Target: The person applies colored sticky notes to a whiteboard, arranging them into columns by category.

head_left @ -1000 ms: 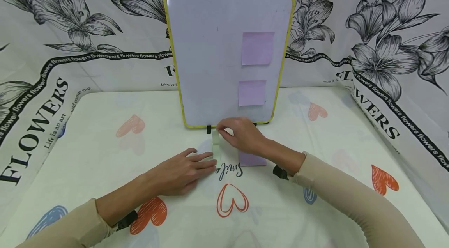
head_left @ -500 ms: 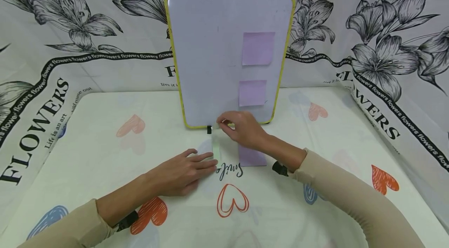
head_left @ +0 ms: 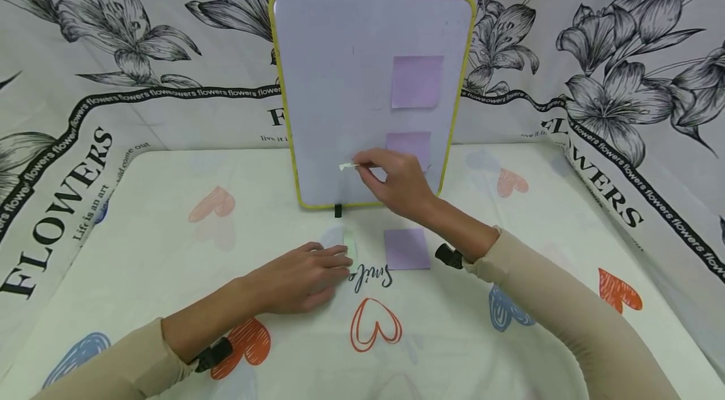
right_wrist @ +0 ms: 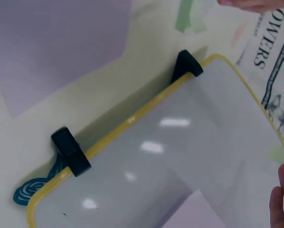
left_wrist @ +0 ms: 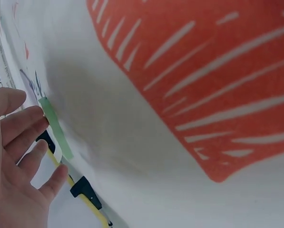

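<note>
My right hand (head_left: 399, 181) is raised in front of the whiteboard (head_left: 334, 85), thumb and fingertips pinching a small light green paper strip (head_left: 347, 166). In the right wrist view that strip (right_wrist: 279, 154) shows pale beside the fingertips. On the table, my left hand (head_left: 303, 279) rests with its fingers loosely bent, fingertips right at the edge of another light green strip (head_left: 349, 246). The left wrist view shows this flat strip (left_wrist: 56, 127) lengthwise beyond the fingers. Two purple sticky notes are on the board, an upper one (head_left: 417, 82) and a lower one (head_left: 409, 142) partly covered by my right hand.
A purple square of sticky notes (head_left: 408, 249) lies on the table before the board. Black feet (right_wrist: 73, 152) hold the board's yellow-framed bottom edge. The tablecloth (head_left: 453, 331) has printed hearts, and a flower-printed cloth (head_left: 521, 117) hangs behind.
My right hand has lifted from the table strip up to the board's lower part, carrying a small green strip. The purple square is uncovered. My left hand has barely moved.
</note>
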A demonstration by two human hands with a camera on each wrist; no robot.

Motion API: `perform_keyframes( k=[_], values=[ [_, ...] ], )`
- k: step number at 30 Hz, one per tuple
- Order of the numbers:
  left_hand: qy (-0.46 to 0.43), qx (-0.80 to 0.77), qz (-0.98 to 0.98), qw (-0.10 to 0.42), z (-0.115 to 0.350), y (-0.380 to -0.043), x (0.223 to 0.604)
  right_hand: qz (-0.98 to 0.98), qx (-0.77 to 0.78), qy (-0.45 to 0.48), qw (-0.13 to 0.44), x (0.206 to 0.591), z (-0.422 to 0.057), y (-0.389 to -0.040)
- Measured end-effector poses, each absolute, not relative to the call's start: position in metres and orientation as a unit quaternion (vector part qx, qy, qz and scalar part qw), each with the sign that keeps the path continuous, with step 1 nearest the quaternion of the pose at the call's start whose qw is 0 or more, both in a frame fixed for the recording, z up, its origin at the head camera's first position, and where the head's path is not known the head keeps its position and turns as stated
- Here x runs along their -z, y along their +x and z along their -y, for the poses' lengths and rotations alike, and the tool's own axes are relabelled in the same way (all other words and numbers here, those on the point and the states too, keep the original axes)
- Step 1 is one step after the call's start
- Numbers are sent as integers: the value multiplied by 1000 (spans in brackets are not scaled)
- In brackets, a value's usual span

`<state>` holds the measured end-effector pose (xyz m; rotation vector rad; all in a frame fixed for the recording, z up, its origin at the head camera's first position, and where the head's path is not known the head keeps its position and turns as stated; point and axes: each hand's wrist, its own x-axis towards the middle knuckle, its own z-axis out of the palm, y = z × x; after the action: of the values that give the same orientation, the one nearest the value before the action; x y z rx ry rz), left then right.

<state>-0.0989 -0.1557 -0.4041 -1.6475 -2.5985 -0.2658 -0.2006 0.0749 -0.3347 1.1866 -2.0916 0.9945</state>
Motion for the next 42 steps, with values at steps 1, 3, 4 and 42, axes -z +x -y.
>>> perform_keyframes(
  k=[1, 3, 4, 42],
  values=[
    [-533, 93, 841, 25, 156, -99, 404, 772, -372, 438, 270, 333, -75, -202],
    [-534, 103, 839, 29, 156, -99, 404, 767, -377, 436, 282, 332, -75, -204],
    [-533, 109, 838, 29, 156, -99, 403, 765, -379, 435, 287, 331, -75, -205],
    [-325, 217, 859, 331, 140, -223, 266, 707, -352, 363, 495, 296, -55, -240]
  ],
)
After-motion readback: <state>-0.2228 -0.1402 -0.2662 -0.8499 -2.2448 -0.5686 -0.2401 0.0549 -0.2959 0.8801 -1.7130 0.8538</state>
